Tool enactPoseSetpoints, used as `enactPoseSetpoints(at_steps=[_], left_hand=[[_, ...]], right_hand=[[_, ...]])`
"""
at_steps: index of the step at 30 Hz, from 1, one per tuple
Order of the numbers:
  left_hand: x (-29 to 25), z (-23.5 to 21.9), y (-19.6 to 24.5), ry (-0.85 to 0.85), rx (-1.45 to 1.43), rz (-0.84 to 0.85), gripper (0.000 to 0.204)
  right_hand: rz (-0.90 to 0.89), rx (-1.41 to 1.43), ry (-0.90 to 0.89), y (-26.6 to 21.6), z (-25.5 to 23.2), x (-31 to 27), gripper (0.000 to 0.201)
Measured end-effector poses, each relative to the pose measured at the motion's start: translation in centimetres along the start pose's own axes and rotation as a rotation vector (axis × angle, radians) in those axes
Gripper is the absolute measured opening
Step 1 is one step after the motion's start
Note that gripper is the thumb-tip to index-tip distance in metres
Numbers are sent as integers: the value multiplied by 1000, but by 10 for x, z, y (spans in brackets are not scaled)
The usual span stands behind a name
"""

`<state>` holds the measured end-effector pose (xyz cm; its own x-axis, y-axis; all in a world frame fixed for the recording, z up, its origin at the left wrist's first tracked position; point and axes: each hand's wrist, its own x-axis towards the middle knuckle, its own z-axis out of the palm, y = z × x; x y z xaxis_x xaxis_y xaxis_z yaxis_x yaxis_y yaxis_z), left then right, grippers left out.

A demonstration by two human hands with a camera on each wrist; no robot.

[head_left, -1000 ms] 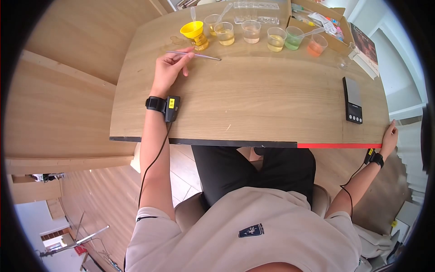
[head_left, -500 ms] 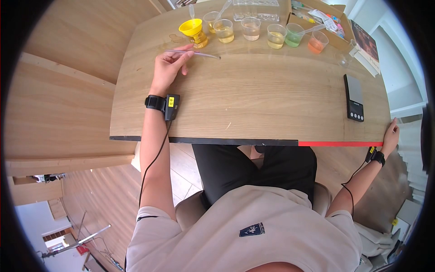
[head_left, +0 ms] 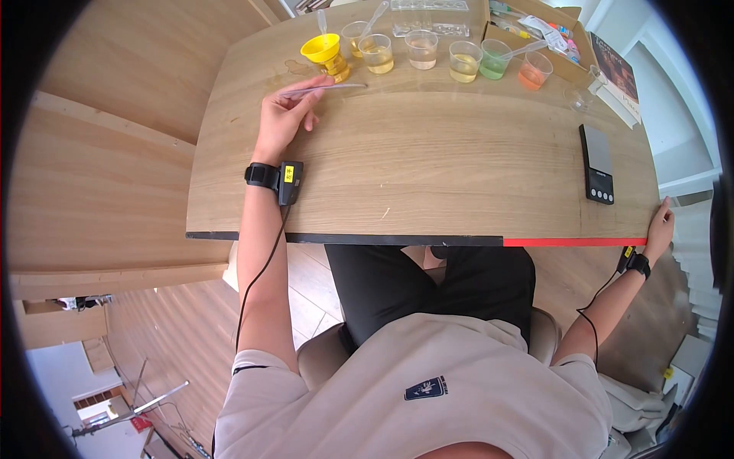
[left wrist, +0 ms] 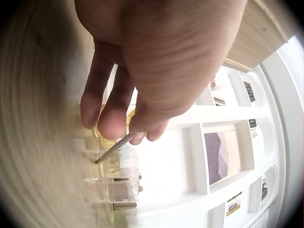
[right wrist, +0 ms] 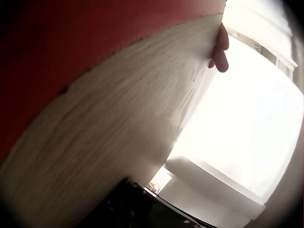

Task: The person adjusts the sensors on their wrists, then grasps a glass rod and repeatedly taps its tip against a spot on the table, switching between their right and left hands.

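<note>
Between thumb and fingers the left hand [head_left: 289, 118] pinches a thin purple-grey stick [head_left: 345, 86], its free tip pointing right above the table. In the left wrist view the stick [left wrist: 113, 148] slants from the fingertips, with cups behind it. Just beyond the hand, a yellow funnel-shaped piece [head_left: 320, 47] sits over a cup of yellow liquid [head_left: 336, 73]. Clear cups with pale yellow [head_left: 376, 58], pinkish [head_left: 421, 53], green [head_left: 493, 64] and orange liquid [head_left: 533, 74] stand to the right. The right hand [head_left: 660, 228] rests at the table's right edge, its fingers [right wrist: 221, 54] partly seen in the right wrist view.
A black scale [head_left: 598, 164] lies at the table's right side. Behind it are a book [head_left: 616, 73], a tipped clear vessel [head_left: 582, 98] and an open cardboard box [head_left: 539, 57] of supplies. A clear rack [head_left: 430, 21] stands at the back edge.
The stick's free tip has risen in the head view, towards the row of cups, and its slant has changed. The left hand keeps its pinch; the right hand has hardly moved.
</note>
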<state>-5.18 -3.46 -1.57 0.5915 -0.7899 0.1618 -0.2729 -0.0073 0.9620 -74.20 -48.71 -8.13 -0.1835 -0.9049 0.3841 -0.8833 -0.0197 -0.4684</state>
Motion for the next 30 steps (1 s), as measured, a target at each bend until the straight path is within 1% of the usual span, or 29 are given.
enactPoseSetpoints(at_steps=[1, 3, 4, 6, 9, 10, 12, 13, 15, 18, 19, 21, 27, 28, 30], left_hand=[[0, -1, -2, 0, 0, 0, 35], [1, -5, -6, 13, 99, -54, 36], [2, -4, -6, 13, 99, -54, 36], [2, -2, -5, 7, -28, -4, 30], [0, 0, -2, 1, -38, 1, 32], [1, -1, -2, 1, -38, 3, 32], [1, -3, -3, 24, 99, -60, 32], [2, -2, -2, 23, 99, -59, 32], [1, 0, -1, 14, -12, -23, 33], [-1, 2, 2, 8, -41, -9, 37], [0, 0, 0, 7, -41, -8, 37], [2, -5, -5, 11, 66, -59, 34], [-1, 3, 1, 23, -52, -8, 34], [-1, 2, 1, 22, -52, -8, 34], [1, -2, 1, 1, 37, -56, 32]], right_hand=[[1, 2, 1, -1, 0, 0, 80], [3, 3, -1, -1, -1, -1, 80], [5, 3, -2, -1, -1, 0, 80], [8, -4, -5, -1, -1, 0, 80], [12, -11, -11, 0, -1, 1, 80], [15, -10, -12, -1, -1, 1, 80], [16, -6, -11, -1, -1, 1, 80], [16, -3, -11, -1, -1, 1, 80], [24, -4, -13, 0, -1, 1, 79], [29, -6, -11, -2, -1, 0, 79], [27, -8, -8, -1, -1, 0, 79], [17, -8, -6, 0, 0, 1, 79], [14, -8, -9, 2, 0, 3, 79], [10, -5, -9, 1, 0, 3, 79], [5, 3, -7, -1, 0, 1, 79]])
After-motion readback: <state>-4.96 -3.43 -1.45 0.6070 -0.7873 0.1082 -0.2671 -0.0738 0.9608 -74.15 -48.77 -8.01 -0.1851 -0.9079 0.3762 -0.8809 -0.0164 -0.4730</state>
